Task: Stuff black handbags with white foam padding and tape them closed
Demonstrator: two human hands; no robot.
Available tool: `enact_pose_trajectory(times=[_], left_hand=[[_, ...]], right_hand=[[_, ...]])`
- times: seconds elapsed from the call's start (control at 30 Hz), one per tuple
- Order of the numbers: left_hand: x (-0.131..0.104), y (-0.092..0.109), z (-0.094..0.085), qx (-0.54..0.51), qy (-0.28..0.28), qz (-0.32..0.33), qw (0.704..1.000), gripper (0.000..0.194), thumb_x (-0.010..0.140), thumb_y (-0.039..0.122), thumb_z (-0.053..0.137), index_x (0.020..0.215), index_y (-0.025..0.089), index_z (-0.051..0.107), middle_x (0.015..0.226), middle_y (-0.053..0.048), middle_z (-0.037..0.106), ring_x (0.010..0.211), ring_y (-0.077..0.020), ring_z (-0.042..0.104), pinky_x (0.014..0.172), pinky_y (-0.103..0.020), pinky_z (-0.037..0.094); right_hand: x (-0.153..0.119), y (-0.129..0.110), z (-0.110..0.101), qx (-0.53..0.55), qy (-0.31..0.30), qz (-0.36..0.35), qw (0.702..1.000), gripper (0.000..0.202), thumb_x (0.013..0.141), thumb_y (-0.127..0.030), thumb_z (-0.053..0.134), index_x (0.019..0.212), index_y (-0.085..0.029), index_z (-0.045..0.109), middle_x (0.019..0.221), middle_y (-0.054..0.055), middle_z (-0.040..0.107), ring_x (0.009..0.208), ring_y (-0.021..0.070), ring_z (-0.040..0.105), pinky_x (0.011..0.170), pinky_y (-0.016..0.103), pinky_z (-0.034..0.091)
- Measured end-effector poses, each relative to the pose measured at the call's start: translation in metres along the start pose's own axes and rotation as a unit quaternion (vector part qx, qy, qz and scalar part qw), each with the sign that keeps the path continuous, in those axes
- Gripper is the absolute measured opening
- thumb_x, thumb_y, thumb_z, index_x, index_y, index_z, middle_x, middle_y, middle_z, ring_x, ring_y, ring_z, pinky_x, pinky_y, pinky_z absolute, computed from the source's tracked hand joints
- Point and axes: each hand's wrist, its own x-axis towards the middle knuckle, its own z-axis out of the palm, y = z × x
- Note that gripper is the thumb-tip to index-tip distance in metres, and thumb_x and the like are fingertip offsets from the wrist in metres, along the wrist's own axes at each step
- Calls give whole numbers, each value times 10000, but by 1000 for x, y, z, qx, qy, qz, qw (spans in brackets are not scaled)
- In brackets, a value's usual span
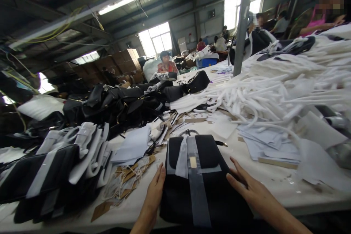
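Bag, black with a translucent strip down its front, sits near the close edge of the white table, between both hands. The left hand stands along its left side, palm inward, fingers straight and together. The right hand angles in from the lower right, thumb at the bag's side, fingers spread from it. Both are open; how firmly they press, I cannot tell. Wrapped black bags lie farther left.
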Motion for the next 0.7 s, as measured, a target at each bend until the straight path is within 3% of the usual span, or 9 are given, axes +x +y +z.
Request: enact_pose_trajectory(times=[0.13, 0.3, 0.43, 0.7], left_hand=[[-1, 11, 7, -30, -9, -29, 999, 600, 950, 594, 483, 1306, 131, 620, 1418, -123, 558, 1377, -258, 459, 1196, -438, 278], [-18, 10, 11, -54, 9, -55, 997, 485, 944, 532, 532, 1204, 154, 690, 1370, -107, 604, 1373, -287, 464, 1200, -500, 257], [-29, 0, 9, -71, 23, -60, 995, 471, 927, 522, 562, 1236, 183, 672, 1407, -89, 577, 1403, -278, 424, 1211, -498, 228], [-47, -9, 6, -101, 11, 0, 995, 524, 956, 560, 457, 1339, 233, 602, 1452, -32, 542, 1431, -253, 383, 1229, -450, 233]], right_hand=[[4, -6, 6, -22, 30, -4, 999, 931, 816, -754, 445, 1510, -135, 396, 1215, 137, 704, 1195, 355, 625, 1067, 537, 464], [-2, -6, 13, -11, 81, 6, 997, 842, 805, -719, 497, 1448, -175, 499, 1192, 114, 717, 1171, 343, 641, 992, 498, 539], [-6, -7, 11, -18, 107, -27, 994, 777, 788, -687, 560, 1400, -208, 559, 1323, 91, 639, 1232, 343, 595, 1010, 491, 530], [-21, 4, 11, -27, 112, -77, 990, 742, 805, -592, 635, 1458, -273, 487, 1388, 26, 589, 1290, 310, 546, 1015, 415, 537]])
